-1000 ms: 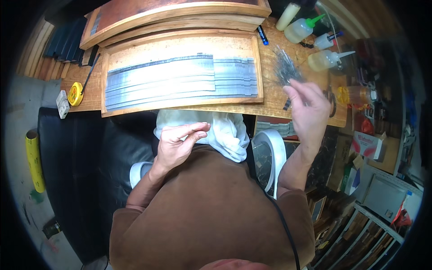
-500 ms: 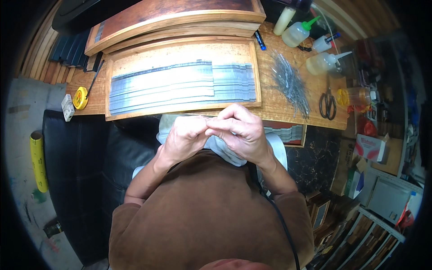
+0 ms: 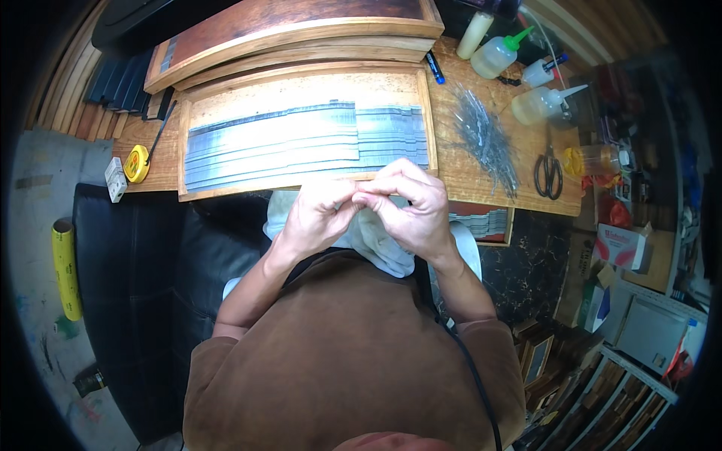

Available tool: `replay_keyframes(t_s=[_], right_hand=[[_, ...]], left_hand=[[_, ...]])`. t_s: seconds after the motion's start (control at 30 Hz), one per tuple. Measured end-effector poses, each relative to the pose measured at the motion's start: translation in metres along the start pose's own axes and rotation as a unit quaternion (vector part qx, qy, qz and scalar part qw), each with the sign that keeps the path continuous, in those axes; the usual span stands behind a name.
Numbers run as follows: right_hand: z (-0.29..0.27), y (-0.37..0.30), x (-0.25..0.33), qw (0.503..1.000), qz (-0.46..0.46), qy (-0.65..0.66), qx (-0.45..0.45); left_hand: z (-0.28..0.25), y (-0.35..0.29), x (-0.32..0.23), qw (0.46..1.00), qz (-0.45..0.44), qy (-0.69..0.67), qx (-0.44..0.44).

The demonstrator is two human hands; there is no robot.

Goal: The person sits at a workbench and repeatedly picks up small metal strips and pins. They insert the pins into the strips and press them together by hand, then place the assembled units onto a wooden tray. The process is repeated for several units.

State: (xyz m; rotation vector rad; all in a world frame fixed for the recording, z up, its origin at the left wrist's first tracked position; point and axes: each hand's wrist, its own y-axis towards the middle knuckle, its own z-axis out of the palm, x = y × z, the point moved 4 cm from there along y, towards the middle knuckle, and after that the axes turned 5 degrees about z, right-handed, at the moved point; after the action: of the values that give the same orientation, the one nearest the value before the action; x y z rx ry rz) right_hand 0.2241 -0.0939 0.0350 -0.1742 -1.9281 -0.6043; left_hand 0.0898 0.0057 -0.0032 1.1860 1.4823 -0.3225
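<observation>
My left hand (image 3: 320, 214) and my right hand (image 3: 410, 207) meet fingertip to fingertip just off the table's front edge, above my lap. Both are closed in a pinch, and whatever lies between the fingertips is too small or too hidden to make out. Directly beyond them lies a shallow wooden tray (image 3: 307, 186) with rows of thin grey strips (image 3: 271, 139) laid side by side. A loose heap of thin, dark wire-like pieces (image 3: 485, 139) rests on the tabletop to the right of the tray.
Black scissors (image 3: 548, 173), squeeze bottles (image 3: 496, 58) and a blue marker (image 3: 435, 68) are on the right of the table (image 3: 451, 180). A yellow tape measure (image 3: 136, 163) sits at its left edge. More wooden trays (image 3: 301, 51) are stacked behind. A second tray of strips (image 3: 481, 223) shows below the table edge.
Both hands have lifted slightly toward the tray, and the wrists have turned a little. The fingertips stay together. The strips and the heap look unchanged.
</observation>
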Motion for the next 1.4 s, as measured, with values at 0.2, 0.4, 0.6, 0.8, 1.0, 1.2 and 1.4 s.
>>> replay_keyframes(t_s=[0.2,0.4,0.6,0.8,1.0,1.2,1.4], right_hand=[[0.014,-0.042,-0.016,0.984,0.149,0.094,-0.015],[0.051,-0.084,-0.077,0.872,0.382,0.303,0.045],[0.059,-0.075,-0.092,0.807,0.416,0.419,0.011],[0.050,-0.072,-0.070,0.895,0.353,0.273,0.010],[0.014,-0.034,0.016,1.000,-0.002,0.011,-0.016],[0.011,-0.004,0.008,0.999,-0.029,-0.021,-0.012],[0.014,-0.004,0.004,0.998,-0.057,-0.033,-0.019]], left_hand=[[0.007,-0.032,-0.006,0.944,-0.221,-0.204,0.134],[0.025,-0.062,0.031,0.826,-0.419,-0.359,0.115],[0.023,-0.052,0.053,0.818,-0.424,-0.377,0.095],[0.019,-0.060,0.049,0.921,-0.279,-0.252,0.101],[-0.001,-0.028,-0.004,0.997,0.073,-0.033,0.008],[-0.007,-0.002,0.006,0.996,0.073,0.042,-0.011],[-0.011,-0.002,0.000,0.996,0.073,0.052,-0.025]])
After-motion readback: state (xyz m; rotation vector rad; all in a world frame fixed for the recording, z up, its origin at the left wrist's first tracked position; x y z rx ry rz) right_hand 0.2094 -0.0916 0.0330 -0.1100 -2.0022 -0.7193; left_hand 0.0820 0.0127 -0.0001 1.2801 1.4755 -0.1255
